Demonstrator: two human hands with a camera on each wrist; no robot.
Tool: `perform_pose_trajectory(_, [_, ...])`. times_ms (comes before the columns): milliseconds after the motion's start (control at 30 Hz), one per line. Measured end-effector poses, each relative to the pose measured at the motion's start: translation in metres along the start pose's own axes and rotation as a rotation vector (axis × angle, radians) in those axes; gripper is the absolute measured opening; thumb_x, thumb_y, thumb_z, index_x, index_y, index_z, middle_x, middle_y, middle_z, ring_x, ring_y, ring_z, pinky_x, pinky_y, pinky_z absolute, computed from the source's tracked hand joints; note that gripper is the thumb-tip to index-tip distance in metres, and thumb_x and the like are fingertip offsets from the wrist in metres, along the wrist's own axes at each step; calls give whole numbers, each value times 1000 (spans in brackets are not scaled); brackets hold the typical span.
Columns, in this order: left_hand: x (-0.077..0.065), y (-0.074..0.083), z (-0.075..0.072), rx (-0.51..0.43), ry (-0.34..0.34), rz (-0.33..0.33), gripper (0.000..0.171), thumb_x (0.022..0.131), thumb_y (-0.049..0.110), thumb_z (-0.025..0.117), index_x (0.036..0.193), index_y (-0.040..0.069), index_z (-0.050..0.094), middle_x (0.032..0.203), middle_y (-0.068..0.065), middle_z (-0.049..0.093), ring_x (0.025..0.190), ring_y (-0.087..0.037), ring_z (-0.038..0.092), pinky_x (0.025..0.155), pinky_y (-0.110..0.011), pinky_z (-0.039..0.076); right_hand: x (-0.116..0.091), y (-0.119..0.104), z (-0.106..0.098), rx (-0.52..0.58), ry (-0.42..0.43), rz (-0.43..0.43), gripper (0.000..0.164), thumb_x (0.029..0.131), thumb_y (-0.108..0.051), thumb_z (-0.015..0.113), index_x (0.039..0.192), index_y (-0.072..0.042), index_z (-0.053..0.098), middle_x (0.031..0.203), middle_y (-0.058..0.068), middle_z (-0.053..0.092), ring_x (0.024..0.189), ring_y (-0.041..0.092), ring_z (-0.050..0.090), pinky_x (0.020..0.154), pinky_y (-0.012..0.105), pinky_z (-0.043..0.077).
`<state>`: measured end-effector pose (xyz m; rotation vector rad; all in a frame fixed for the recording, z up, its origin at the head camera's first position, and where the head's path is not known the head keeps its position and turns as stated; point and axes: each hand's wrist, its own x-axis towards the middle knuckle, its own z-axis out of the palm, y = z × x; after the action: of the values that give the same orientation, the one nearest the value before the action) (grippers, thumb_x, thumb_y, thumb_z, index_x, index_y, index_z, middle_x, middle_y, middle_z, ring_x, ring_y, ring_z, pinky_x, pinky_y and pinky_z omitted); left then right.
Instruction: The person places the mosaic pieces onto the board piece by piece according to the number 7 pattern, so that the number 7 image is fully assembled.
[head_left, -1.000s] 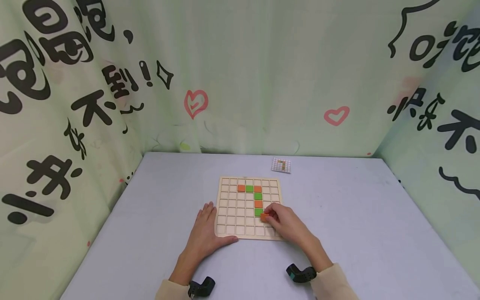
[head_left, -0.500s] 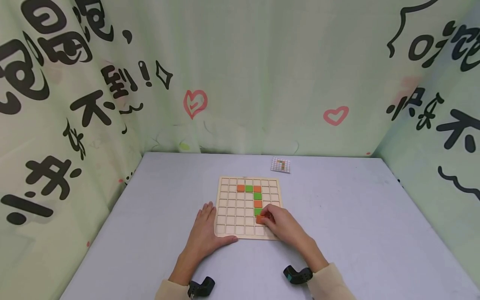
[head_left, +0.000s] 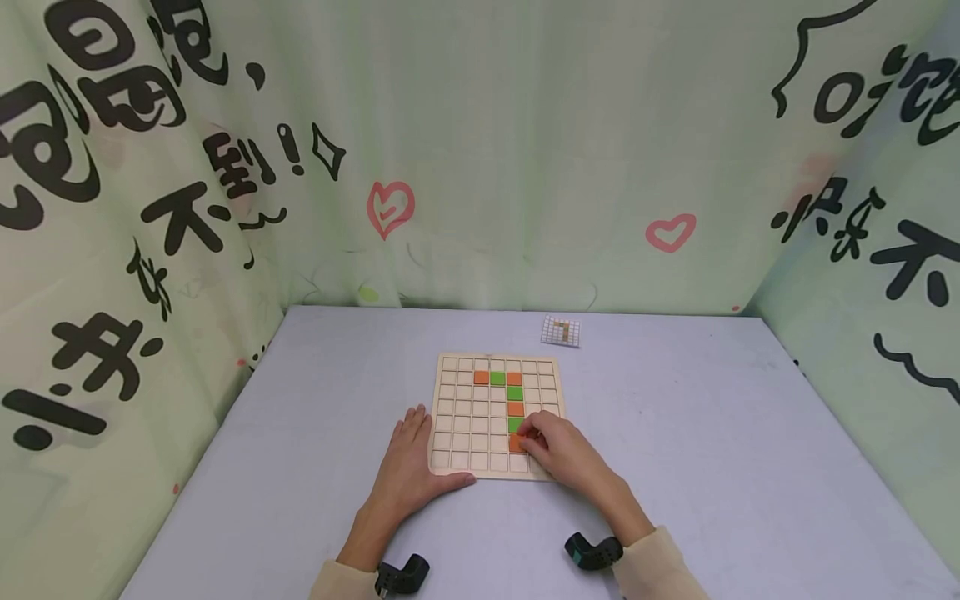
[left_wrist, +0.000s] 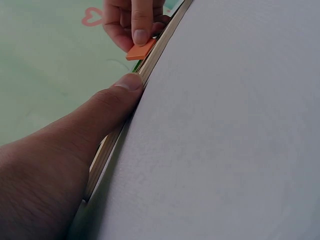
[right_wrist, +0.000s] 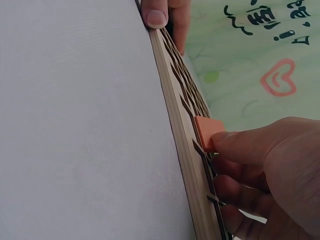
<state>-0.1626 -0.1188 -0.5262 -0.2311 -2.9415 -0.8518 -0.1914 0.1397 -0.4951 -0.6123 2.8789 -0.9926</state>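
In the head view a square wooden grid board lies on the table. My right hand pinches an orange square tile between thumb and fingers over the lower part of the grid. Both wrist views show this orange tile tilted, its lower side right at the grid. Just above it on the board is a green tile, part of a bent line of alternating orange and green tiles. My left hand rests along the board's left side, fingers straight, its thumb against the front edge.
A small card printed with a grid and a coloured pattern lies behind the board, toward the table's back edge. Pale green curtains with black writing and red hearts surround the table at the back and sides.
My right hand has moved slightly left with the orange tile, bringing it from right of the tile column to directly below the lowest green tile. My left hand has stayed in place.
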Motion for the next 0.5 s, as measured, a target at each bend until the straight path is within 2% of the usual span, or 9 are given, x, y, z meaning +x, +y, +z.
perform_pose_trajectory(233, [1, -2, 1, -4, 3, 3, 120, 68, 75, 75, 152, -2, 37, 159, -22, 36, 153, -38, 26, 127, -51, 23, 1, -1, 1, -20, 18, -6, 9, 92, -15, 72, 101, -14, 69, 88, -8, 61, 75, 7, 50, 67, 20, 47])
perform_pose_trajectory(500, [2, -3, 1, -22, -9, -2, 121, 67, 75, 75, 153, -1, 36, 160, -21, 35, 153, -37, 25, 127, -51, 22, 1, -3, 2, -16, 6, 46, 9, 91, -16, 74, 100, -14, 71, 86, -8, 61, 74, 7, 49, 65, 19, 45])
